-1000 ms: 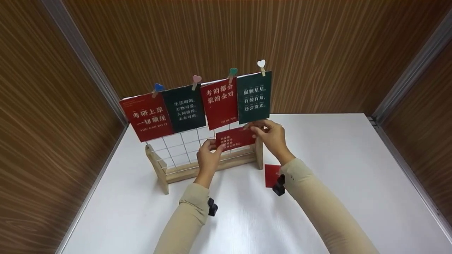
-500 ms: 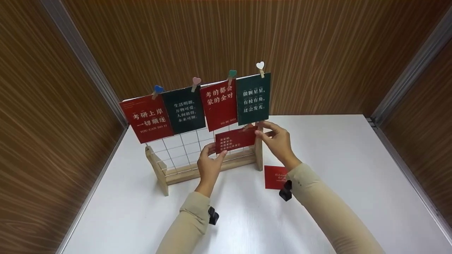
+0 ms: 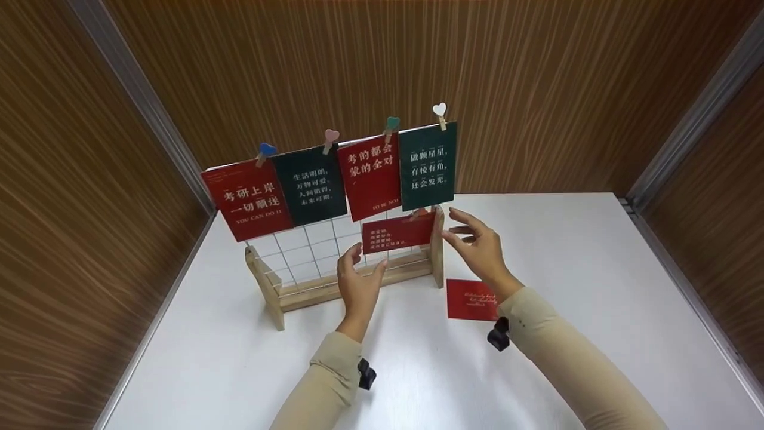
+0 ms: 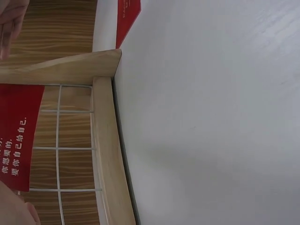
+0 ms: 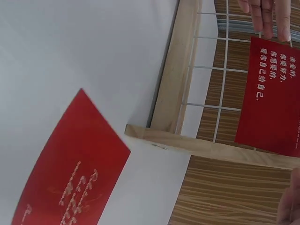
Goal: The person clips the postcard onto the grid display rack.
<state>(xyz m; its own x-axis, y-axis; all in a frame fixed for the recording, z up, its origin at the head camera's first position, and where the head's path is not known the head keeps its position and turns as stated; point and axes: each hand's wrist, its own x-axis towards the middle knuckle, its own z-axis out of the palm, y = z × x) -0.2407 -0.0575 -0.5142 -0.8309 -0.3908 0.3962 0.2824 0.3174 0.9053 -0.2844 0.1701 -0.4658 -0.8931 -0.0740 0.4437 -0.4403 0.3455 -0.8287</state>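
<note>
A small red card [image 3: 397,234] with white writing hangs from a clothespin [image 3: 419,213] on the right end of the wire grid [image 3: 305,254]. My left hand [image 3: 360,289] is just below the card's left corner, fingers and thumb spread and holding nothing. To the right of the stand's wooden upright [image 3: 437,254], my right hand [image 3: 482,246] is apart from the card, its fingers loosely bent and nothing between them. In the right wrist view the hanging card [image 5: 269,96] shows face on, with the left fingers [image 5: 267,18] near its edge.
Along the grid's top, red and green cards [image 3: 427,167] hang from heart-topped clips [image 3: 440,113]. Another red card [image 3: 471,300] lies on the white table [image 3: 567,263] beside the stand. Wood-grain panels [image 3: 370,71] enclose the table at the back and sides.
Both hands have let go of the small red card and drawn away, the left slightly downward, the right to the right. The card now hangs from its clip, and more of the table card shows.
</note>
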